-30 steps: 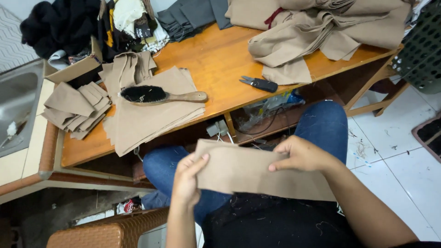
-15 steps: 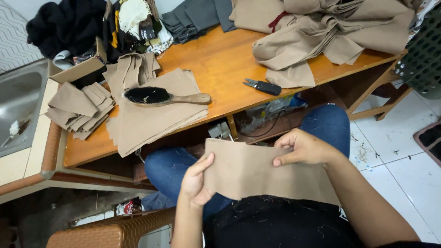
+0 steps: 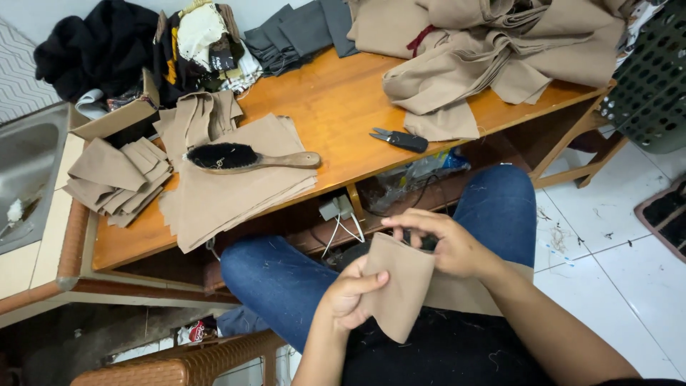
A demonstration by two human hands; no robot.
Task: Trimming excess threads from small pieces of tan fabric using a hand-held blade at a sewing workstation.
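Note:
Over my lap I hold a tan fabric piece (image 3: 400, 286), folded over on itself. My left hand (image 3: 348, 294) pinches its left edge with the thumb on top. My right hand (image 3: 443, 243) grips the upper right part, fingers curled over the fold. Beneath are my blue jeans and a dark cloth on my lap. On the wooden table (image 3: 336, 107) ahead lie a wooden brush with black bristles (image 3: 246, 158) on a stack of tan pieces (image 3: 229, 189), and small black thread snips (image 3: 400, 139).
A big heap of tan fabric (image 3: 500, 50) fills the table's far right; grey and black clothes lie at the back. Folded tan pieces (image 3: 118, 179) sit at the left by a metal sink (image 3: 25, 179). A dark plastic basket (image 3: 650, 78) stands right; a wicker chair (image 3: 179, 364) below.
The tan piece was stretched wide between both hands; now it is folded in half, with my hands brought close together.

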